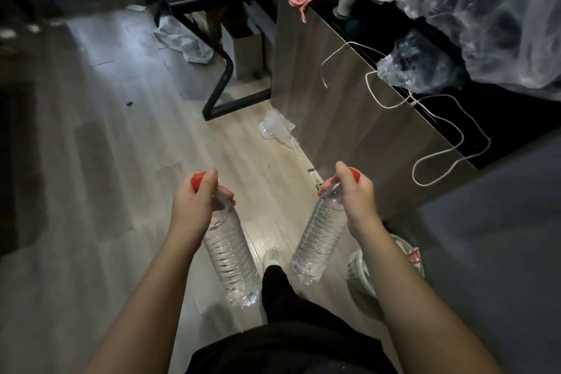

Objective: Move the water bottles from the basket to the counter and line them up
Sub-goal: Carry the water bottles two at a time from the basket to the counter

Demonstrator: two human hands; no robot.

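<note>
Your left grip (pixel 194 206) is clenched around the neck of the left bottle (pixel 230 258), just under its red cap (pixel 198 181). The bottle is clear and ribbed, and it hangs down from the grip with its bottom tilted toward your body and a little to the right. Your right grip (pixel 355 200) grasps the right bottle (pixel 318 240) in the same way, at the neck under the second red cap (pixel 354 174). This bottle hangs below the grip and leans to the left. The two bottles are in the air between your grips, near each other at the bottoms but not touching.

Below the bottles you see your white shoe (pixel 271 256) on the wooden floor (pixel 121 161). Under your right forearm stands a round white and green container (pixel 361 276); it is partly hidden and I cannot tell what it is. Ahead of the right grip and to its right stands the bench (pixel 328 94), with a wood side and a dark top. A white cord (pixel 440 136) lies in loops over its edge, and clear plastic sheet (pixel 485 9) covers things farther back. A crumpled piece of plastic (pixel 276 127) lies on the floor ahead, between the grips.
</note>
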